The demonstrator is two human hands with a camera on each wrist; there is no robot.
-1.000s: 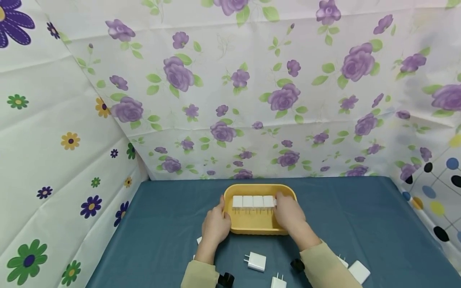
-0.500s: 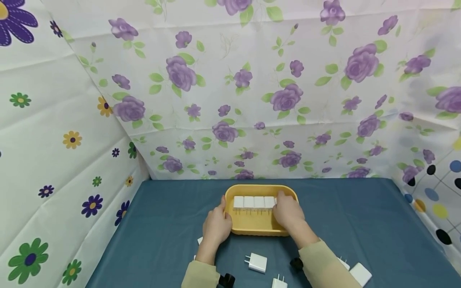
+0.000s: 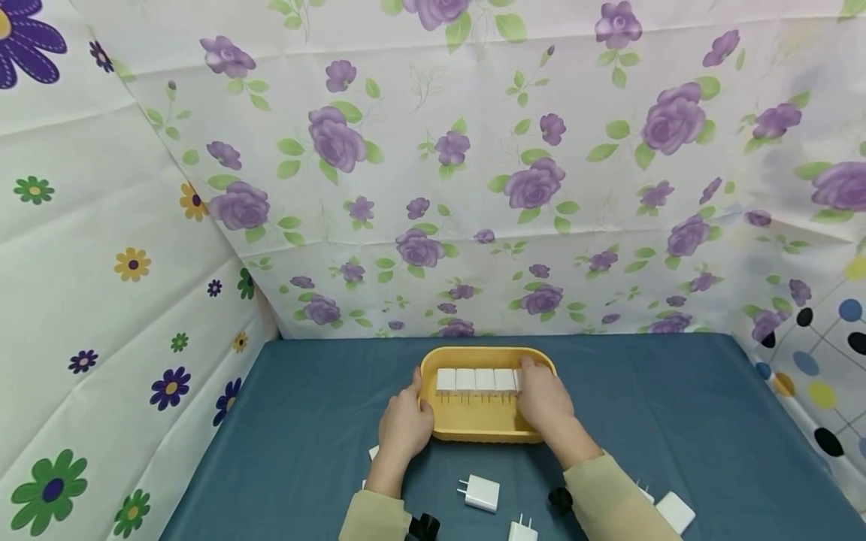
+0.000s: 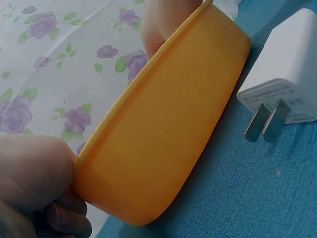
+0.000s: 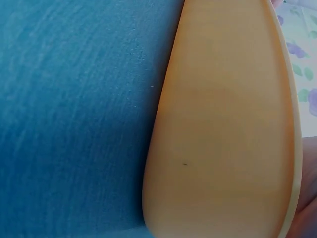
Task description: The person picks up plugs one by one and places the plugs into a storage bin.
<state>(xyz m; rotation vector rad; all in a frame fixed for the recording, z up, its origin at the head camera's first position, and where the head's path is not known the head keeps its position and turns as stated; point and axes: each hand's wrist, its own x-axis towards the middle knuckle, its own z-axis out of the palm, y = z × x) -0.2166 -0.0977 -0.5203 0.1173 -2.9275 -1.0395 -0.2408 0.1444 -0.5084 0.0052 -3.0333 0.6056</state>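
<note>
A yellow plastic tray (image 3: 487, 434) sits on the blue cloth. Inside it, several white charger plugs (image 3: 475, 380) stand side by side in a row, prongs pointing toward me. My left hand (image 3: 406, 424) grips the tray's left side, fingers curled beneath the rim in the left wrist view. My right hand (image 3: 545, 400) reaches over the right rim and pinches one more charger plug (image 3: 518, 380) at the row's right end, mostly hidden by the fingers. The tray's wall (image 5: 223, 119) fills much of the right wrist view.
Two loose chargers lie in front of the tray, one on its side (image 3: 482, 493) and one pointing away (image 3: 523, 530). Another white charger (image 3: 674, 512) lies by my right sleeve, and white bits show by my left wrist. A floral sheet (image 3: 433, 188) hangs behind the table.
The charger in my right hand has moved left until it lines up against the row's end. My left hand keeps its hold on the tray; the view has shifted slightly.
</note>
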